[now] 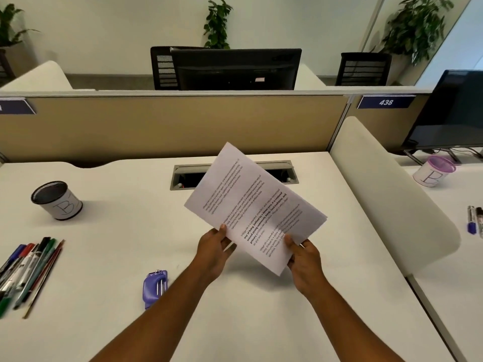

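Paper [254, 207] is held up above the worktop [117, 231], tilted, with its far corner pointed toward the partition [170, 124]. It is pinched at its near end by both hands. The near-left corner is gripped by the left hand [214, 250], thumb laid on the printed face, fingers hidden underneath. The near-right edge is gripped by the right hand [304, 259] in the same way. The hands are set apart, one at each side of the paper's lower end.

Printed text is seen on the upper face, running askew to the view, with a few lines in bold. Whether one sheet or several are held cannot be told for sure, though layered edges are hinted at on the right side. Part of the cable tray [180, 176] in the worktop is covered by the paper.

A purple stapler [154, 286] is laid flat just left of the left forearm. A bundle of pens [28, 267] is spread near the left edge. A black mesh cup [57, 200], wrapped in a label marked "B", is stood upright beyond the pens.

A white divider [386, 194] is fitted on the right. Beyond it, a purple-rimmed cup [433, 172], also marked "B", is stood near a dark monitor [452, 111], with markers [474, 222] laid well apart from the cup.
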Demonstrator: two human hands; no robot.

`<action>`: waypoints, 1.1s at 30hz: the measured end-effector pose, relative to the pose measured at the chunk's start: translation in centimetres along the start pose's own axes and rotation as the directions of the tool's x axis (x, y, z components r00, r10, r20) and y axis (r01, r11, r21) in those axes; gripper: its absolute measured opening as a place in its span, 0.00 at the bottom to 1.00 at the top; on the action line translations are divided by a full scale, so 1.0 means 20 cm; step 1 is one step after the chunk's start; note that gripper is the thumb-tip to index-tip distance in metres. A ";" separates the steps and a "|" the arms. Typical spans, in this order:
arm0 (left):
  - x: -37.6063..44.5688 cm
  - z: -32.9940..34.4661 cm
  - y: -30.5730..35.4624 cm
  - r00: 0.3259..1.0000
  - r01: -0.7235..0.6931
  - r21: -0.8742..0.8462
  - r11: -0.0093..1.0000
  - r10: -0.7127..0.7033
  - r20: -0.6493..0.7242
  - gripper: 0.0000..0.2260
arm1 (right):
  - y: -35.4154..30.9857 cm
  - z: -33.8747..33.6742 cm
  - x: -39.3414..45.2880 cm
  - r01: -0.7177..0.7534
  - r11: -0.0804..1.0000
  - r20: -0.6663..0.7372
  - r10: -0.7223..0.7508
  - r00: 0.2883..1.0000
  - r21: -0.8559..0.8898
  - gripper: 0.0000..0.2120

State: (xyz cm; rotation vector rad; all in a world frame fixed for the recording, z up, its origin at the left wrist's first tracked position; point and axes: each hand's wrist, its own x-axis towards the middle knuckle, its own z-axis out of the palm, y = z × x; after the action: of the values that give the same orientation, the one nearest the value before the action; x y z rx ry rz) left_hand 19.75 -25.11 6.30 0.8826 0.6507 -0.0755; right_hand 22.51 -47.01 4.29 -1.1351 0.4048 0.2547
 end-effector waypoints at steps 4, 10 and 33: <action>-0.03 0.10 0.06 0.979 -0.198 0.052 0.979 0.200 -0.034 0.11 | -0.01 0.00 -0.02 0.009 1.000 0.103 -0.010 0.995 0.012 0.19; -0.06 0.07 0.14 0.883 -0.431 0.426 0.795 0.468 0.021 0.09 | -0.27 -0.11 0.07 0.121 0.988 0.127 -0.108 0.986 -0.101 0.23; -0.06 0.00 -0.03 0.820 -0.501 0.721 0.479 0.528 0.220 0.11 | -0.08 0.07 0.03 0.355 0.771 0.234 -0.270 0.934 -0.528 0.14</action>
State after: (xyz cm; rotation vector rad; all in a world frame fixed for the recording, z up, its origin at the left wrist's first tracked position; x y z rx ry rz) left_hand 18.56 -25.85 6.53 1.8963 0.3268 0.2422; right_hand 23.92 -46.49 5.91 -1.7380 -0.0112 0.1608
